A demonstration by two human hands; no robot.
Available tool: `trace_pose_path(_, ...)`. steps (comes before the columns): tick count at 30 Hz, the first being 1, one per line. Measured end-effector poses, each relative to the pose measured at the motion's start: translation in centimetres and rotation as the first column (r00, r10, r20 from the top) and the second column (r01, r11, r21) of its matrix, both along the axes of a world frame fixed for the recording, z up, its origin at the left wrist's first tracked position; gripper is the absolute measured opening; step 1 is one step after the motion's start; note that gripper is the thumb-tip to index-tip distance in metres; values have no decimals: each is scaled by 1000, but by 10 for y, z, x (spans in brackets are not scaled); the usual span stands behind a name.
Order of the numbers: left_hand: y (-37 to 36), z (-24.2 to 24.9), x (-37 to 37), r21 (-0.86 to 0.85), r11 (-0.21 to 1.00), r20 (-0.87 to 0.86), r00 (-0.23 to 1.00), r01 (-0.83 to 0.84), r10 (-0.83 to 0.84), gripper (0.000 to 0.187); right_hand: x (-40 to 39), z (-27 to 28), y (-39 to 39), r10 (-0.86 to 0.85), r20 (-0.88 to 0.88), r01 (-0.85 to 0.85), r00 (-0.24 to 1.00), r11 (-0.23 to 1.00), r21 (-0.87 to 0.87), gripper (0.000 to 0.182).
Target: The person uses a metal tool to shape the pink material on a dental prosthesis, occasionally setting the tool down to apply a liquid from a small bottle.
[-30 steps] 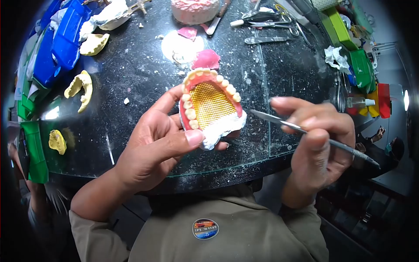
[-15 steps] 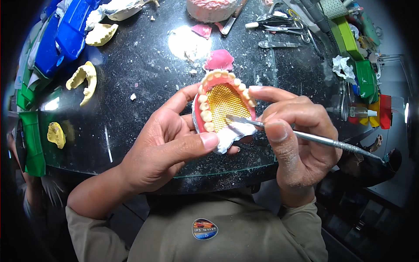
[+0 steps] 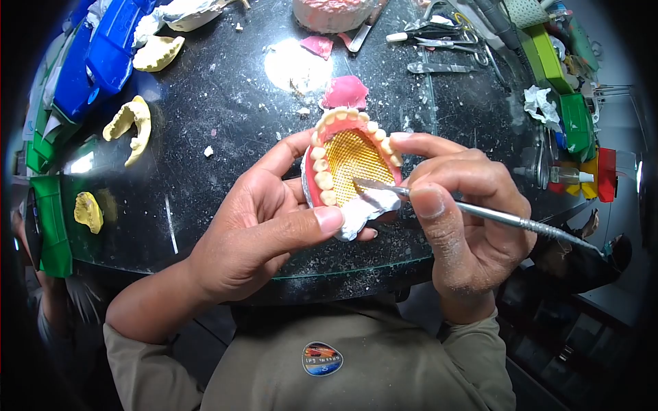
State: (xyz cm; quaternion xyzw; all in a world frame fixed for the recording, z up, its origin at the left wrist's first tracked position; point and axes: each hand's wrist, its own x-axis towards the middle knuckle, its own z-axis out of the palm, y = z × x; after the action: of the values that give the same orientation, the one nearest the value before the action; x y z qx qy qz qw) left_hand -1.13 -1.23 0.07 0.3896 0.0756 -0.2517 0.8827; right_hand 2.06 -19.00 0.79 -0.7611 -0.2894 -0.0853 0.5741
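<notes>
My left hand (image 3: 271,212) grips a denture on its cast (image 3: 317,179) from the left, thumb on the near edge, other fingers along the side and beneath. Cream teeth stand in pink gum material around a gold mesh plate (image 3: 360,161). White plaster (image 3: 367,212) shows at the near end. Between thumb and fingers, my right hand (image 3: 469,212) holds a slim metal wax carver (image 3: 493,214). Its flat blade tip lies at the gold mesh, just above the plaster. One right fingertip rests near the teeth on the right side.
Pink wax pieces (image 3: 345,92) lie just beyond the denture. Yellowish dental casts (image 3: 130,130) and blue bins (image 3: 110,55) are at left. Scissors (image 3: 445,44) and a metal blade (image 3: 442,68) lie far right. A round pink-topped block (image 3: 332,17) stands at the back.
The carver's tip has shifted very slightly left and up on the mesh, with my right thumb moving a little. My left hand and the denture look nearly unchanged.
</notes>
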Motion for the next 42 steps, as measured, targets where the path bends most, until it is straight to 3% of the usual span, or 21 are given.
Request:
trace_pose_path(30,0,-2,0,5,1000,29,1000,-9,9,74,4,-2,-2,-2,53,-1,999,998,62,16)
trace_pose_path(37,0,-3,0,-10,1000,35,999,-1,2,71,4,-3,-31,-174,88,147,981,955,256,19)
trace_pose_path(42,0,-1,2,45,999,28,1000,0,-1,64,-5,-16,-58,-300,54,276,952,925,261,18)
